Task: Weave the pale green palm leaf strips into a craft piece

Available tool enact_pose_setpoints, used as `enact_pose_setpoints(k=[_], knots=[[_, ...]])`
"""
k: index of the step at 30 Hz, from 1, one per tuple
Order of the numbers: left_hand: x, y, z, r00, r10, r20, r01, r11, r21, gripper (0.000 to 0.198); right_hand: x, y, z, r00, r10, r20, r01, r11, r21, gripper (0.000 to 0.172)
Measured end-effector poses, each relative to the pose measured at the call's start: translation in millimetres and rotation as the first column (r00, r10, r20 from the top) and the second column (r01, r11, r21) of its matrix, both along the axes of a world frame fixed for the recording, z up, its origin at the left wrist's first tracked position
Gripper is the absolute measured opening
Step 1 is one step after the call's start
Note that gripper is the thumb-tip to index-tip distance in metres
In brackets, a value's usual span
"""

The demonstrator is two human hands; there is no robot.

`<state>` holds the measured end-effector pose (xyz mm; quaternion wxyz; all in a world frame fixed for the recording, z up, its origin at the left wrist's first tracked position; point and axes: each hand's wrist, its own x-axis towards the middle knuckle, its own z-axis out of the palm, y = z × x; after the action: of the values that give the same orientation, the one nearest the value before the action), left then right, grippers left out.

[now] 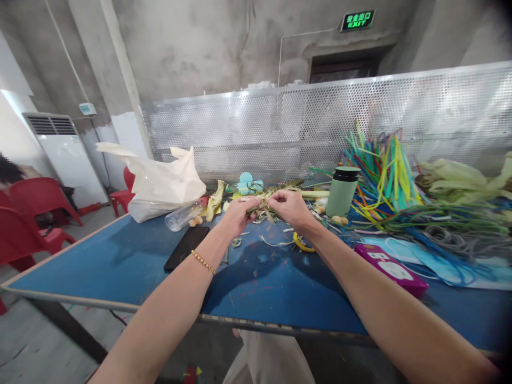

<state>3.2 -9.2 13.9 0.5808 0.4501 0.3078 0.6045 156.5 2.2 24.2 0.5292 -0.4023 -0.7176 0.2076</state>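
Note:
Both of my hands are over the middle of the blue table (248, 282), close together. My left hand (239, 215) pinches pale green-brown plant strips (264, 204), which look like dried husk or leaf. From the other side, my right hand (291, 209) grips the same strips between thumb and fingers. The exact shape of the piece is partly hidden by the fingers. Below my right wrist lies a yellow ring (303, 244). Scattered strip scraps (276, 243) lie under the hands. A yellowish husk piece (216, 200) is left of them.
A black phone (186, 248), clear bottle (182, 216) and white plastic bag (164, 178) lie on the left. On the right are a green tumbler (342, 193), colourful strips (390, 176), a magenta box (390, 269) and blue masks (444, 261). Perforated metal panels (248, 128) stand behind.

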Motion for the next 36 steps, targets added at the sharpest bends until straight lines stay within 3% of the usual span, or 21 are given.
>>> enact_pose_setpoints(k=[7, 11, 15, 19, 23, 29, 36], knots=[[-2.4, 2.6, -2.4, 0.994, -0.089, -0.057, 0.093, 0.993, 0.071, 0.036, 2.4, 4.0, 0.3, 1.000, -0.007, 0.030, 0.006, 1.000, 0.013, 0.018], [-4.3, 5.5, -5.2, 0.993, -0.092, -0.071, 0.100, 0.988, 0.116, 0.032, 3.5, 5.6, 0.3, 0.998, 0.000, 0.058, -0.003, 0.999, 0.046, 0.018], [-4.7, 5.4, -5.0, 0.996, -0.061, -0.058, 0.067, 0.991, 0.115, 0.028, 3.7, 3.7, -0.1, 0.986, -0.041, 0.163, 0.005, 0.976, 0.218, 0.017], [-5.4, 5.9, -4.9, 0.999, -0.040, -0.037, 0.043, 0.994, 0.098, 0.027, 2.5, -1.5, -0.7, 0.961, -0.094, 0.262, -0.024, 0.909, 0.416, 0.014], [-6.4, 8.3, -6.3, 0.999, -0.039, -0.011, 0.040, 0.997, 0.073, 0.028, 1.2, -6.2, -2.8, 0.905, -0.139, 0.401, -0.095, 0.855, 0.509, 0.016], [-7.7, 6.4, -4.2, 0.998, -0.066, 0.025, 0.065, 0.998, 0.013, 0.026, 1.3, -4.4, -7.1, 0.847, -0.127, 0.516, -0.200, 0.824, 0.531, 0.020], [-8.2, 7.2, -3.9, 0.998, -0.053, 0.021, 0.053, 0.999, 0.005, 0.024, 4.6, -2.8, -3.0, 0.859, 0.037, 0.510, -0.299, 0.845, 0.443, 0.020]])
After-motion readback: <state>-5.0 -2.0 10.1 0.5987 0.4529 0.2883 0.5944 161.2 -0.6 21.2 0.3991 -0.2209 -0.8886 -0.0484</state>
